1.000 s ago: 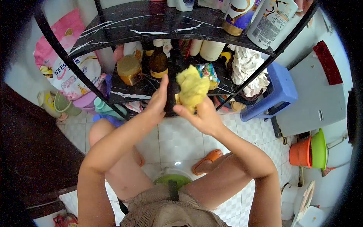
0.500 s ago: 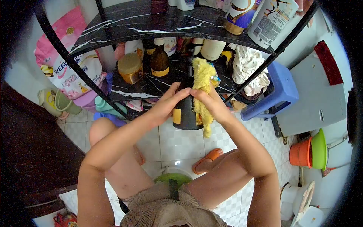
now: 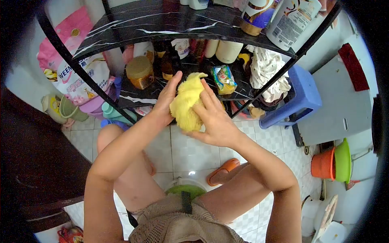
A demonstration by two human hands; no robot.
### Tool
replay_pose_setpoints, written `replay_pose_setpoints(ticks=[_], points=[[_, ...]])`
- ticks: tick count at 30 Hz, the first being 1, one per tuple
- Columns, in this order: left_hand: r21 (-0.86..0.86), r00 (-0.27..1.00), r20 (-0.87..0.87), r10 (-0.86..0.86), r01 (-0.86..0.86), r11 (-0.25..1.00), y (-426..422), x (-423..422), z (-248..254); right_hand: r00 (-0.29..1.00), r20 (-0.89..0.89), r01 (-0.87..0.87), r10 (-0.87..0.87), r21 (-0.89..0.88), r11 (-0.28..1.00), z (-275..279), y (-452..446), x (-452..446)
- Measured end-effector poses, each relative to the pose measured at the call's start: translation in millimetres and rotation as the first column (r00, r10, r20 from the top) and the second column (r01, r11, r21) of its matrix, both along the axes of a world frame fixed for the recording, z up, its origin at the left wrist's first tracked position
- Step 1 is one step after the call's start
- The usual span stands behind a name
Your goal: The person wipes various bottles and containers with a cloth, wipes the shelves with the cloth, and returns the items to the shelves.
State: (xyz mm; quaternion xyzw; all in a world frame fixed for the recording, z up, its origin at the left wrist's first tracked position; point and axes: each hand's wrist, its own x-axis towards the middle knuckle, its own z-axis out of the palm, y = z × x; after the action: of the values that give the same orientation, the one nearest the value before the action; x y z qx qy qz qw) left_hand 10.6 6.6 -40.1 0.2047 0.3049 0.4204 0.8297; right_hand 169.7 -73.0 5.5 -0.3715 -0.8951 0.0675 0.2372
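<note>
Between my two hands is a fluffy yellow cloth [image 3: 187, 103], spread over the dark bottle, which it hides almost completely. Only a dark upper part of the bottle [image 3: 175, 61] seems to show above my left thumb. My left hand [image 3: 165, 101] grips it from the left side, its fingers mostly out of sight behind the cloth. Pressed against the cloth from the right is my right hand [image 3: 214, 119], its fingers curved over the front. On the shelf just beyond, a small colourful packet [image 3: 224, 79] lies to the right, and a jar with a tan lid [image 3: 140, 73] stands to the left.
A black marbled shelf rack [image 3: 170, 30] spans the front, with bottles on both levels. White crumpled fabric [image 3: 267, 75] and a blue stool [image 3: 298, 97] are on the right. A pink detergent bag [image 3: 77, 60] stands left. Orange [image 3: 323, 163] and green basins [image 3: 343, 160] sit further right.
The bottle and cloth have moved left and tilted. The cloth now covers the bottle's front instead of its right side, and my right hand has swung over it. The packet on the shelf is uncovered.
</note>
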Motion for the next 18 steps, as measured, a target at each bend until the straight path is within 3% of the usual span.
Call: replay_pose_setpoints(ticks=[2, 4, 6, 8, 9, 10, 12, 14, 16, 18], points=[[0.036, 0.997, 0.026, -0.076, 0.075, 0.997, -7, 3, 0, 0.990, -0.138, 0.038, -0.033, 0.032, 0.999, 2, 2, -2], [0.285, 0.994, -0.108, 0.025, 0.006, 0.958, -17, 14, 1, 0.973, -0.216, 0.073, -0.081, -0.045, 0.996, -6, 6, 1], [0.229, 0.995, -0.068, -0.068, 0.082, 0.970, -20, 14, -2, 0.948, -0.289, 0.101, -0.133, -0.125, 0.987, -7, 8, 2], [0.182, 0.987, -0.106, -0.122, 0.140, 0.973, -28, 18, -3, 0.775, -0.501, 0.052, -0.384, -0.555, 0.830, -1, 7, 0], [0.211, 0.981, -0.194, -0.019, 0.060, 0.976, -45, 22, 21, 0.631, -0.622, -0.036, -0.464, -0.621, 0.783, -17, 14, 1], [0.316, 0.980, -0.198, 0.025, 0.040, 0.948, -46, 26, 16, 0.629, -0.623, -0.034, -0.465, -0.620, 0.784, -18, 16, 0], [0.453, 0.964, -0.235, 0.125, -0.005, 0.891, -48, 29, 11, 0.281, -0.694, -0.299, -0.663, -0.719, 0.627, -20, 18, 0], [0.484, 0.958, -0.245, 0.151, -0.014, 0.875, -42, 29, 1, 0.234, -0.650, -0.308, -0.723, -0.754, 0.579, -24, 19, -3], [0.511, 0.950, -0.256, 0.179, -0.025, 0.859, -41, 28, 1, 0.109, -0.593, -0.405, -0.798, -0.760, 0.509, -16, 12, -11], [0.397, 0.945, -0.264, 0.191, -0.074, 0.915, -43, 29, 6, 0.156, -0.576, -0.381, -0.803, -0.785, 0.489, -19, 13, -11]])
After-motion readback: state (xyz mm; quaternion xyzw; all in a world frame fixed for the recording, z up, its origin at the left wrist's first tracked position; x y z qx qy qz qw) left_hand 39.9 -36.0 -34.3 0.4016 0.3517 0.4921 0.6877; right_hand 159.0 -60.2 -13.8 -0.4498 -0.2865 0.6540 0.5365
